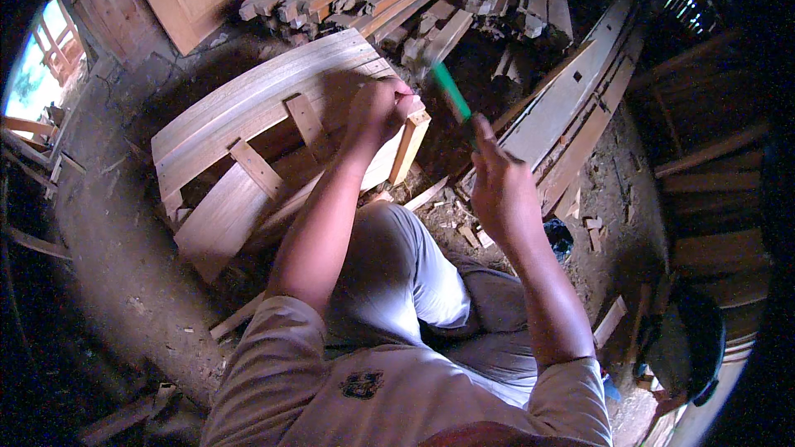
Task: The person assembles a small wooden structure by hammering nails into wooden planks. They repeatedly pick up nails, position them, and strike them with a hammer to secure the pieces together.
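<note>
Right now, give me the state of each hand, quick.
Left hand: fingers bent at the wooden frame's corner; whether they pinch anything cannot be told.
Right hand: closed, holding a green stick-like handle.

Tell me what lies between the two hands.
In the head view: the wooden corner post beside the left hand, then shadowed ground and a blurred green tool in the right hand.

A bright opening (35, 74) glows left of the earthen floor (116, 257).
</note>
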The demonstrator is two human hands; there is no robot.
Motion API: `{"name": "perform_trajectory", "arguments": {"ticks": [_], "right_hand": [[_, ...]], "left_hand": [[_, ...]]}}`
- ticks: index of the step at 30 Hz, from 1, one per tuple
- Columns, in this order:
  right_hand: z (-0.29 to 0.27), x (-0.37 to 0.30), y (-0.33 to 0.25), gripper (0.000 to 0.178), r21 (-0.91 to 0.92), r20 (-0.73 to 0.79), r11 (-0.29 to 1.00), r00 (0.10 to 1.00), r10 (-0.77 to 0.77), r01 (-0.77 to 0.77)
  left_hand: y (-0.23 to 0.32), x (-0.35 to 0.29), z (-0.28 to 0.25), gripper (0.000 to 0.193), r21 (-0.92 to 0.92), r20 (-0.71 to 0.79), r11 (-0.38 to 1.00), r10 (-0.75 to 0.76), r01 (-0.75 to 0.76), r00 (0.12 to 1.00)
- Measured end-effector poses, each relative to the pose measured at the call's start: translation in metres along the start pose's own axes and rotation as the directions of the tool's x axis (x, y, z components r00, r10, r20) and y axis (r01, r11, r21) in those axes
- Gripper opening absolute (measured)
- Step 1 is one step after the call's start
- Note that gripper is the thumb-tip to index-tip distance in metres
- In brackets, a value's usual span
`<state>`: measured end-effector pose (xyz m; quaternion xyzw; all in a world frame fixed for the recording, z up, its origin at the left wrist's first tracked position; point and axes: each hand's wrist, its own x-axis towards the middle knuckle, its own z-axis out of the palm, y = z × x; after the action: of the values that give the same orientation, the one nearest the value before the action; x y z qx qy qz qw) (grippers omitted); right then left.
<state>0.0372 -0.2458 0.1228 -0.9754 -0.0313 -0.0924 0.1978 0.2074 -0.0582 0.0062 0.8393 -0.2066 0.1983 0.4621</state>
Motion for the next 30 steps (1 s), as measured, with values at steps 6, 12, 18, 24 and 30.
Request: {"name": "perform_trajectory", "arguments": {"ticks": [6, 12, 18, 24, 30], "right_hand": [[-0.006, -0.002, -0.006, 0.051, 0.172, -0.189, 0.983, 0.982, -0.023, 0.056], [0.0, -0.001, 0.008, 0.053, -0.025, 0.077, 0.999, 0.996, 0.046, -0.044], [-0.002, -0.001, 0.003, 0.054, 0.19, -0.267, 0.976, 0.962, -0.053, 0.106], [0.0, 0.0, 0.013, 0.055, 0.077, -0.022, 0.997, 1.0, -0.007, 0.008], [0.009, -0.008, 0.011, 0.057, 0.214, -0.393, 0.956, 0.914, -0.103, 0.2]], "left_hand": [[0.033, -0.002, -0.016, 0.021, 0.108, 0.022, 0.993, -0.051, 0.048, 0.998], [0.028, -0.001, -0.014, 0.02, 0.073, 0.019, 0.996, -0.053, 0.052, 0.998], [0.039, -0.003, -0.022, 0.019, 0.169, 0.058, 0.982, -0.096, 0.085, 0.994], [0.007, 0.001, 0.001, 0.023, 0.087, 0.036, 0.987, -0.137, 0.133, 0.99], [0.017, 0.001, 0.0, 0.018, 0.013, 0.029, 0.993, -0.116, 0.116, 0.993]]}}
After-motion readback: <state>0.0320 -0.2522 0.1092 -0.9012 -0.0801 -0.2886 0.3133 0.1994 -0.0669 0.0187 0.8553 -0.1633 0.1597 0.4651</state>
